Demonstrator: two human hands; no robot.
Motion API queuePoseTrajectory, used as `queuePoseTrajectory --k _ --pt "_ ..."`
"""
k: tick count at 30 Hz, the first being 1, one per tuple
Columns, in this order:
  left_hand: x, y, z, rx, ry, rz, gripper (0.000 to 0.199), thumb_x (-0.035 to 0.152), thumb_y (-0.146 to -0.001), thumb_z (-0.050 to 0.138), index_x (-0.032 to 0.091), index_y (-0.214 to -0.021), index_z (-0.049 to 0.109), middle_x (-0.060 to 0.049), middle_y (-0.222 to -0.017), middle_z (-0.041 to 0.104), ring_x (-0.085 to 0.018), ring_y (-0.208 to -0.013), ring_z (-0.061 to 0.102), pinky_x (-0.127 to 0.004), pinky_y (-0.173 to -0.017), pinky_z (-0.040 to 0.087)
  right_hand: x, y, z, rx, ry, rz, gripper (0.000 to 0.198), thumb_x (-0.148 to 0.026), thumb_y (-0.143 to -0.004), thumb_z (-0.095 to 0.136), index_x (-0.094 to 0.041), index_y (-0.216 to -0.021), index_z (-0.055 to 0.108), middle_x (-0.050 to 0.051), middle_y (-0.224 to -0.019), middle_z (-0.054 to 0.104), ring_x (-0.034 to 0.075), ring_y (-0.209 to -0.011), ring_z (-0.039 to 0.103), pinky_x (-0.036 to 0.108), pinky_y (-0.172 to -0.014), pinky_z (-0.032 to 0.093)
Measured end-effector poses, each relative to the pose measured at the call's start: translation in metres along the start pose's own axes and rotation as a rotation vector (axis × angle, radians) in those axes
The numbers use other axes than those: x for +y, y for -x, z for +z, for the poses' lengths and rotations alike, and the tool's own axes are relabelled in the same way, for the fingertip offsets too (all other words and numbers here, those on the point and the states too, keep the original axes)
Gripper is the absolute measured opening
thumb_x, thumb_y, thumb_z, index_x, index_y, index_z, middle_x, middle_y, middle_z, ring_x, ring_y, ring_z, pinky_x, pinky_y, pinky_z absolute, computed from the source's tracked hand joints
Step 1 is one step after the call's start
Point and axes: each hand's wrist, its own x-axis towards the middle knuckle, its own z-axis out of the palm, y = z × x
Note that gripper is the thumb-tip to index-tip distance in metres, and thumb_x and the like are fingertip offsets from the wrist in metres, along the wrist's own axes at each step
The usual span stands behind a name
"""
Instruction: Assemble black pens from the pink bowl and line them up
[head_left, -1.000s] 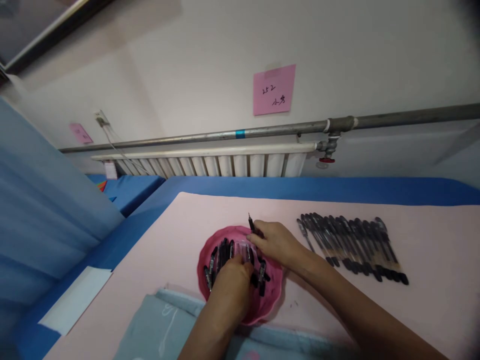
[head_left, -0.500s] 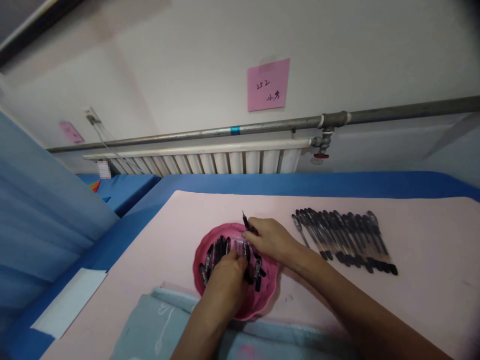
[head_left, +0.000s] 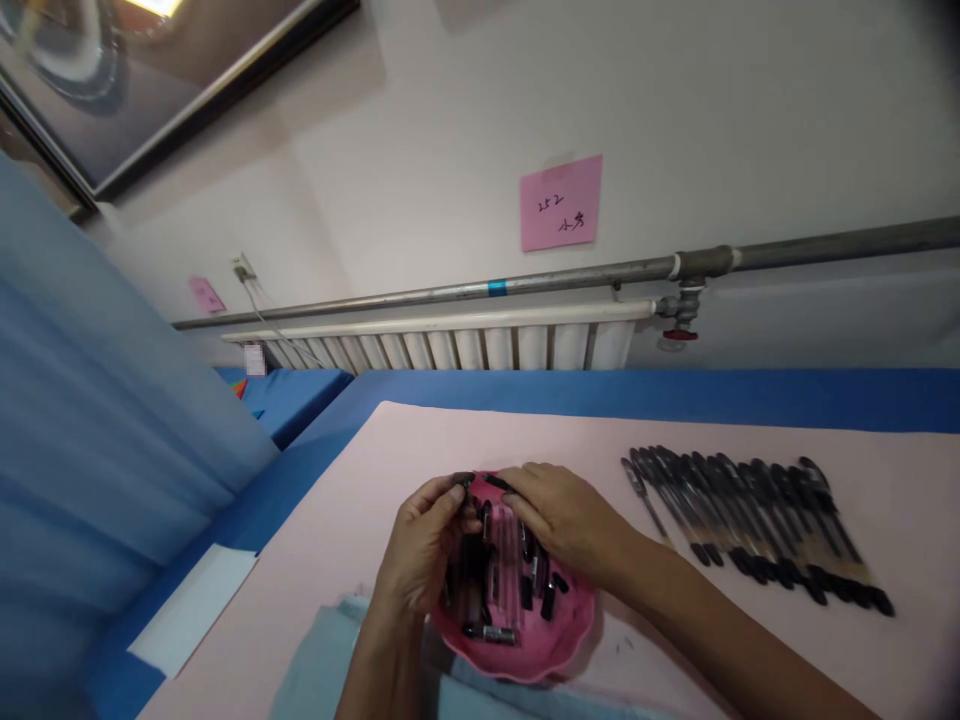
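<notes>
A pink scalloped bowl [head_left: 517, 665] holds black pen caps [head_left: 548, 602], clear pen barrels [head_left: 511, 570] and other dark pen parts. Over the bowl's left rim, my left hand [head_left: 424, 545] pinches a small black pen cap [head_left: 463, 480] between thumb and fingertips. My right hand [head_left: 566, 520] is closed round a pen [head_left: 496, 483] at the bowl's far rim, its dark end pointing left toward the cap. A small gap shows between the two. Most of the pen is hidden under my right fingers.
Right of the bowl, several capped black pens [head_left: 750, 510] lie in a row on the pink sheet [head_left: 360, 500]. A light blue cloth [head_left: 319, 655] lies in front of the bowl. White paper [head_left: 193, 610] is at left, beside a blue curtain [head_left: 150, 430]. Behind runs a radiator [head_left: 472, 348].
My left hand has come up out of the bowl's contents with a black pen cap. My right hand has tipped the pen from upright to pointing left. The view has shifted.
</notes>
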Motion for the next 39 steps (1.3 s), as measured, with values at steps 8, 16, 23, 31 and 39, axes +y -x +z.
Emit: queuePoseTrajectory --k 8,16,23,31,39 --pt "0.001 -0.001 -0.002 -0.009 0.029 0.024 0.026 0.024 -0.059 0.073 0.012 -0.080 0.067 -0.001 -0.066 0.065 -0.006 -0.049 0.056 -0.016 -0.050 0.045 0.002 0.001 0.002 0.032 0.124 -0.051 0.024 -0.021 -0.088 0.043 -0.024 -0.108 0.056 0.003 -0.077 0.058 0.016 -0.072 0.051 0.027 -0.065 0.033" --pt "0.003 0.000 -0.003 0.004 -0.056 0.011 0.026 0.026 -0.058 0.073 0.014 -0.081 0.068 -0.001 -0.068 0.065 -0.006 -0.051 0.055 -0.017 -0.051 0.045 0.002 0.002 0.000 0.057 0.233 -0.094 0.021 -0.022 -0.087 0.043 -0.022 -0.098 0.061 0.004 -0.071 0.056 0.018 -0.067 0.047 0.029 -0.061 0.030" --pt "0.000 -0.001 -0.007 0.006 -0.126 -0.016 0.026 0.024 -0.058 0.073 0.014 -0.082 0.068 -0.002 -0.067 0.065 -0.008 -0.054 0.056 -0.018 -0.053 0.044 -0.004 0.003 -0.003 0.036 0.246 -0.084 0.015 -0.024 -0.085 0.047 -0.021 -0.087 0.062 0.004 -0.070 0.054 0.018 -0.066 0.046 0.029 -0.060 0.030" --pt "0.003 -0.003 -0.005 0.068 0.028 0.016 0.024 0.021 -0.056 0.074 0.013 -0.077 0.064 0.000 -0.065 0.063 -0.007 -0.051 0.056 -0.019 -0.052 0.046 -0.017 0.003 0.006 0.110 -0.036 -0.065 0.015 -0.012 -0.081 0.046 -0.018 -0.093 0.051 0.005 -0.084 0.055 0.018 -0.078 0.051 0.029 -0.068 0.041" --pt "0.000 -0.004 -0.002 0.097 0.187 -0.012 0.022 0.019 -0.053 0.076 0.013 -0.068 0.062 0.001 -0.060 0.061 -0.008 -0.057 0.058 -0.019 -0.057 0.048 -0.021 0.003 0.009 0.188 -0.068 -0.119 0.016 -0.007 -0.082 0.040 -0.019 -0.082 0.049 0.005 -0.079 0.052 0.018 -0.074 0.051 0.030 -0.065 0.043"
